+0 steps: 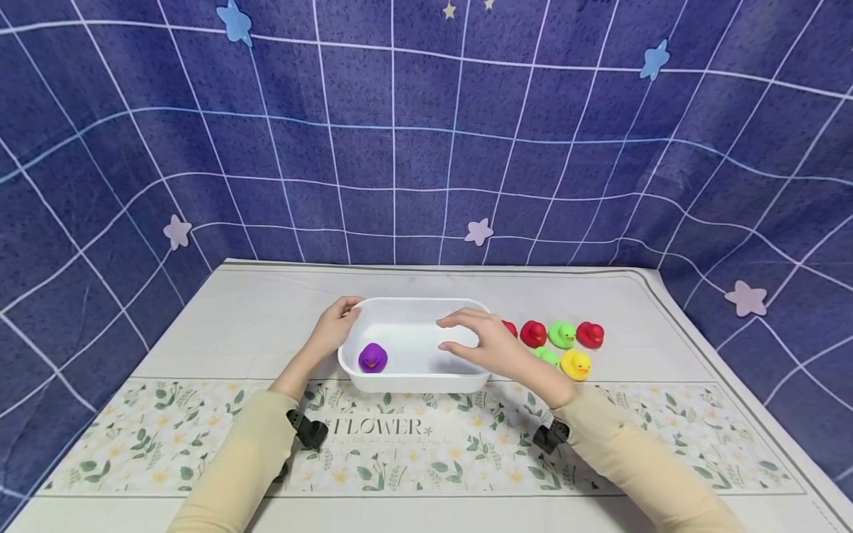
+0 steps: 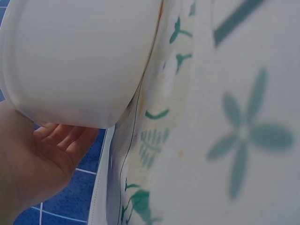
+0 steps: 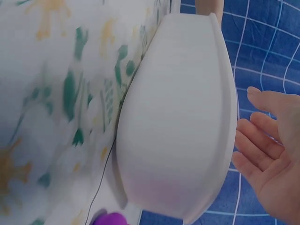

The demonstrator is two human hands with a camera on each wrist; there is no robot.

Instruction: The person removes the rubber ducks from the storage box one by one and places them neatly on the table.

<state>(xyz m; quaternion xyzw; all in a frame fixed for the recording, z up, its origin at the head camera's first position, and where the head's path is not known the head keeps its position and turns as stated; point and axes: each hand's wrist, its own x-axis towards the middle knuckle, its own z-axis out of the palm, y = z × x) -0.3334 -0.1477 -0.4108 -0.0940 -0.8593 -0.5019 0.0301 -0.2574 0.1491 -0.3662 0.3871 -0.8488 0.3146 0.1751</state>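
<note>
A white plastic tub (image 1: 413, 383) stands on the table, with a purple rubber duck (image 1: 373, 358) inside at its front left corner. My left hand (image 1: 331, 330) grips the tub's left end at the rim; in the left wrist view its fingers (image 2: 65, 140) lie against the outer wall. Over the tub's right end hovers my right hand (image 1: 485, 342), thumb and fingers apart with nothing between them. The right wrist view shows a purple thing (image 3: 110, 219), partly cut off, beside the tub's near end.
Right of the tub sit several rubber ducks: red ducks (image 1: 533, 334), green ducks (image 1: 563, 334) and a yellow duck (image 1: 576, 364). My right forearm partly covers some. A flowered band (image 1: 413, 459) crosses the white tablecloth. A blue gridded curtain (image 1: 426, 155) hangs behind.
</note>
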